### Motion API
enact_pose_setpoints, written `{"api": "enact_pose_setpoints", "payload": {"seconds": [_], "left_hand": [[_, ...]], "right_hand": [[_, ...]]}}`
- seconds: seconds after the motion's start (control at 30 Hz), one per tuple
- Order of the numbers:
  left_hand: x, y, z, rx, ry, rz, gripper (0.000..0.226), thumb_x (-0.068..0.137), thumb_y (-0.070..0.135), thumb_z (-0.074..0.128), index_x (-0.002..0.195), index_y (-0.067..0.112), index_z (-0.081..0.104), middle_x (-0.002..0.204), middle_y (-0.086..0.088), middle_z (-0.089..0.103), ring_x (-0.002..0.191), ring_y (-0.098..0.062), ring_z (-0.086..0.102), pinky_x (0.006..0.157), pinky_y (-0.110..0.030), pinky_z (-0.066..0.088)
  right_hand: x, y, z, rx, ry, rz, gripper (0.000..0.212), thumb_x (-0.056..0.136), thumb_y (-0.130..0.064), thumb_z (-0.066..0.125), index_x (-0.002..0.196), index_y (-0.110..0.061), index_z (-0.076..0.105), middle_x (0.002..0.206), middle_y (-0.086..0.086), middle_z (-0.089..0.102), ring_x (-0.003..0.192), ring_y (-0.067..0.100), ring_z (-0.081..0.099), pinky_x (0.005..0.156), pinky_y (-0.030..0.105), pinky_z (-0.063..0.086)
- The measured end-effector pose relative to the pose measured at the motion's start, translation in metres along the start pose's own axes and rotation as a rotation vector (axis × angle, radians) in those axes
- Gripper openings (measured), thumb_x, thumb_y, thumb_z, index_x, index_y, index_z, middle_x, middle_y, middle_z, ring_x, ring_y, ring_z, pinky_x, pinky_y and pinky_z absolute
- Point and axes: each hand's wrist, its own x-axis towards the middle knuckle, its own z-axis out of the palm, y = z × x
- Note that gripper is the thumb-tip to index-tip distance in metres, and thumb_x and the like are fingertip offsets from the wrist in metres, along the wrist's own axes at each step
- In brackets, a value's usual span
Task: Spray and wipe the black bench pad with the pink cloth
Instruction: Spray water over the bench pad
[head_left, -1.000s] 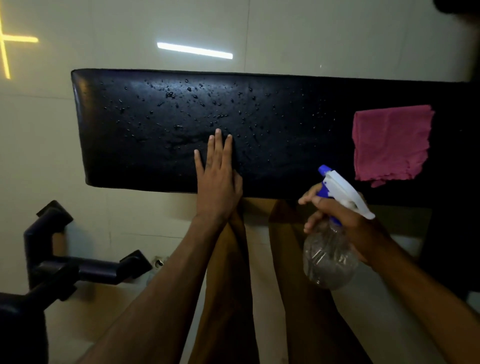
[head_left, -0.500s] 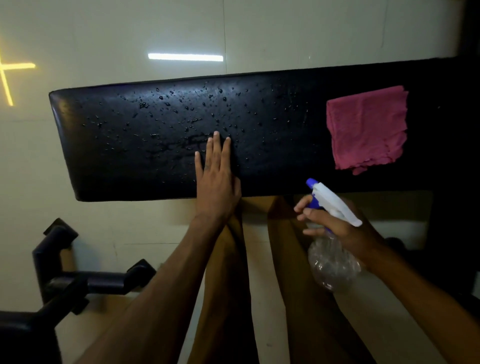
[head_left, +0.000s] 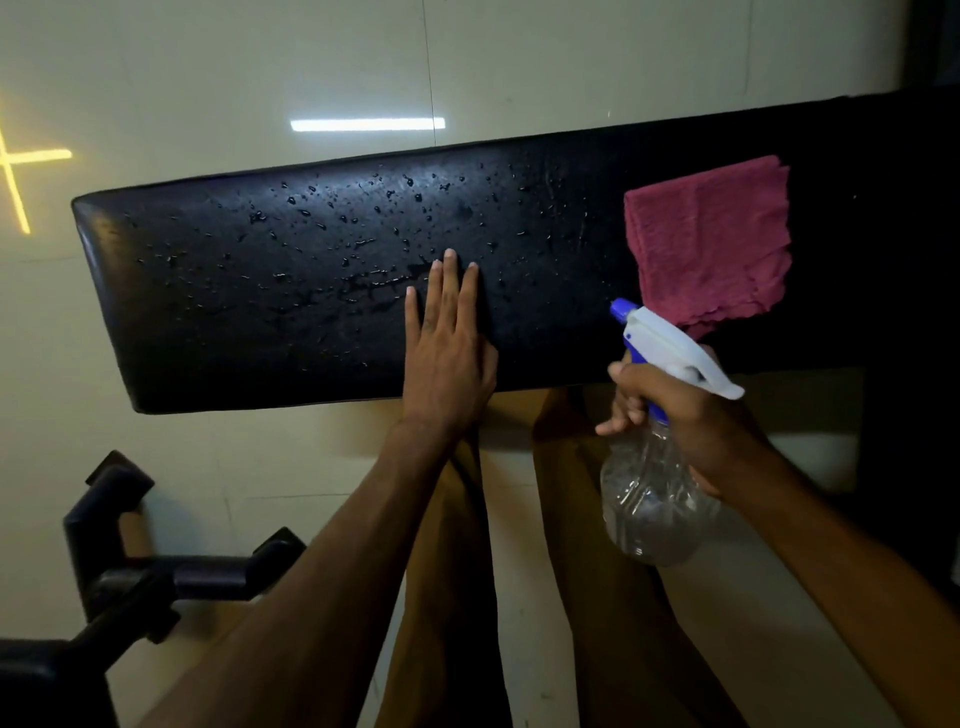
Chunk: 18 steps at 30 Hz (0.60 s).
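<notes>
Pink cloth (head_left: 709, 241) lies right of left hand's fingers (head_left: 448, 291).

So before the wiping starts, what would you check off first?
1. Bench pad wet: ok, droplets cover its left and middle.
2. Pink cloth within reach: ok, lying on the pad's right part, untouched.
3. A hand free for the cloth: not ok, the right hand holds the spray bottle; the left hand rests flat on the pad.
4. Right end of the pad sprayed: cannot tell, too dark.
5. Liquid left in the bottle: cannot tell.
</notes>
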Motion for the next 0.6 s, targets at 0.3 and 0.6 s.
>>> {"api": "enact_pose_setpoints", "payload": {"seconds": [0.3,0.6], "left_hand": [[0.005,0.008,0.019,0.094,0.062,0.044,0.068,0.105,0.046,0.027,0.161,0.011,0.009,0.168,-0.016,0.002,0.156,-0.028,0.000,0.125,-0.057,0.001],[0.007,0.007,0.035,0.132,0.174,0.040,0.068,0.104,0.045,0.033,0.160,0.011,0.015,0.167,-0.018,0.011,0.156,-0.030,0.009,0.124,-0.059,0.007]], "right_hand": [[-0.021,0.022,-0.020,0.034,0.025,0.096,0.018,0.081,-0.021,0.057,0.065,-0.019,0.063,0.064,0.010,0.054,0.066,0.017,0.060,0.077,0.055,0.061],[-0.021,0.044,-0.032,-0.094,0.022,0.127,0.027,0.080,-0.023,0.061,0.066,0.000,0.061,0.068,0.017,0.064,0.078,0.030,0.071,0.082,0.055,0.060]]}}
